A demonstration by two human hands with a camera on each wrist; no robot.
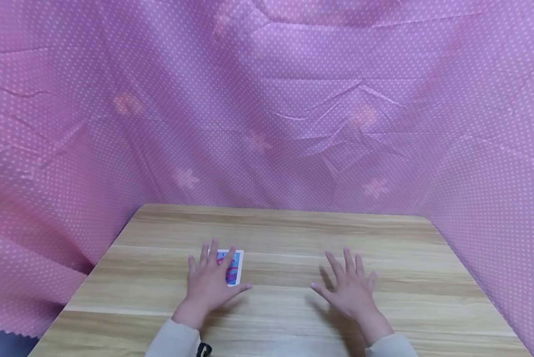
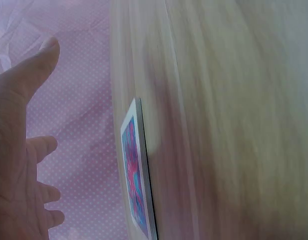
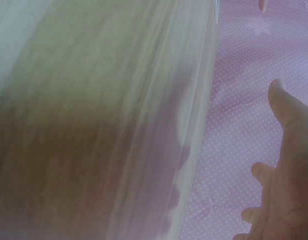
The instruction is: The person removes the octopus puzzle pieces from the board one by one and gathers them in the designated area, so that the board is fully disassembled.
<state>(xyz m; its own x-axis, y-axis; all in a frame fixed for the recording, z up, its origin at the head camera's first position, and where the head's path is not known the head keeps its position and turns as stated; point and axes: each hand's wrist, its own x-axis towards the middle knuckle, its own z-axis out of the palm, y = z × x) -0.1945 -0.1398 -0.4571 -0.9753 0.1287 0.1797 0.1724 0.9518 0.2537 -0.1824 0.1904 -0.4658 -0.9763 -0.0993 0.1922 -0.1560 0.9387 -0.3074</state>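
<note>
A thin deck of cards [image 1: 234, 269] with a white border and a blue and pink pattern lies flat on the wooden table. Its layered edge shows in the left wrist view, where the deck [image 2: 134, 175] is apart from the hand. My left hand [image 1: 207, 283] hovers over it with fingers spread, hiding its left part in the head view. Off to the right, my right hand [image 1: 351, 293] is held above the bare wood, fingers spread and holding nothing. Its shadow falls on the tabletop in the right wrist view, beneath the hand [image 3: 291, 185].
The pale wood-grain table [image 1: 275, 317] reaches back to a pink dotted cloth [image 1: 267, 109] that hangs behind it and along both sides. A black band [image 1: 204, 349] shows by the left sleeve.
</note>
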